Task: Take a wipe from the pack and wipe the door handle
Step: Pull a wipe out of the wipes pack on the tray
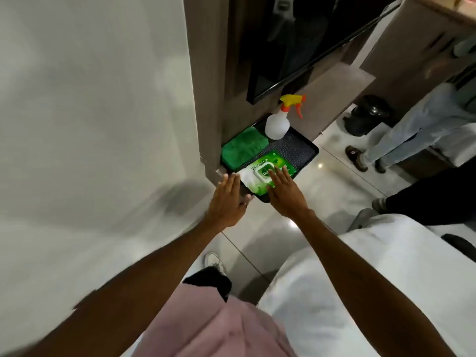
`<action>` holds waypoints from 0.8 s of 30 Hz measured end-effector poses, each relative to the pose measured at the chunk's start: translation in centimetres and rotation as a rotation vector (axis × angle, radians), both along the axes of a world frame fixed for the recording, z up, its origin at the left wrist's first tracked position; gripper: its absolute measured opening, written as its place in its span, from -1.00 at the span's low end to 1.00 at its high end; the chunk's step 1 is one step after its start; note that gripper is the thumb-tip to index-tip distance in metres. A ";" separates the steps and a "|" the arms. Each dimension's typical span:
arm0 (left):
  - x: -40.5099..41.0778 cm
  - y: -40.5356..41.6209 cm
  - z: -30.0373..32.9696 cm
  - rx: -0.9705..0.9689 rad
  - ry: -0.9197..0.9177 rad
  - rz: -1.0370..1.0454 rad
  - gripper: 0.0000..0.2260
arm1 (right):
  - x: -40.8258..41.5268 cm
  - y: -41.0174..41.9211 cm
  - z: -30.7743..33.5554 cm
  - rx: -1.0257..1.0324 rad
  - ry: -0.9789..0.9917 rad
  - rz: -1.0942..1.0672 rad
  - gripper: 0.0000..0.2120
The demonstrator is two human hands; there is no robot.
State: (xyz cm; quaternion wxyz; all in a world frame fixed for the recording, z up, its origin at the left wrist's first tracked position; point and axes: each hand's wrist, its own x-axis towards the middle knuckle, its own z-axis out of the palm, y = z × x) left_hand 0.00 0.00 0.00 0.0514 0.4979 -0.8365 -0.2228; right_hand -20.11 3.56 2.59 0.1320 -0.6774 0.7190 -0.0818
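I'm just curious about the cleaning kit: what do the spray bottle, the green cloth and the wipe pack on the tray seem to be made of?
Spray bottle: likely translucent white plastic, with a glossy yellow and orange trigger head.
Green cloth: looks like soft fuzzy fabric, perhaps microfibre, matte and folded.
Wipe pack: seemingly thin printed film, shiny, with a stiffer plastic flap lid.
Tray: dark, probably plastic, with a dotted textured floor.

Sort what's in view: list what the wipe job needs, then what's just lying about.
Needed for the job:
- pack of wipes, on the black tray
- left hand, open at the tray's near edge
- right hand, open over the pack

Just lying about:
- green cloth
- spray bottle
- black bin

No door handle is visible.
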 end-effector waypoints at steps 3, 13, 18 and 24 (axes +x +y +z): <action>-3.2 -2.6 -1.4 0.124 0.006 -0.021 -0.36 | -3.9 -3.5 -0.8 0.101 -0.014 0.025 -0.47; -11.0 -5.8 -5.7 0.088 -0.291 0.003 -0.38 | -11.0 -13.0 -5.4 0.369 0.082 0.640 -0.40; -14.2 -4.5 -6.2 0.165 -0.311 0.131 -0.32 | -14.3 -14.4 -6.8 0.213 0.063 0.807 -0.47; -16.4 -4.9 -5.8 0.204 -0.266 0.317 -0.24 | -16.8 -16.2 -8.1 0.140 0.045 1.036 -0.52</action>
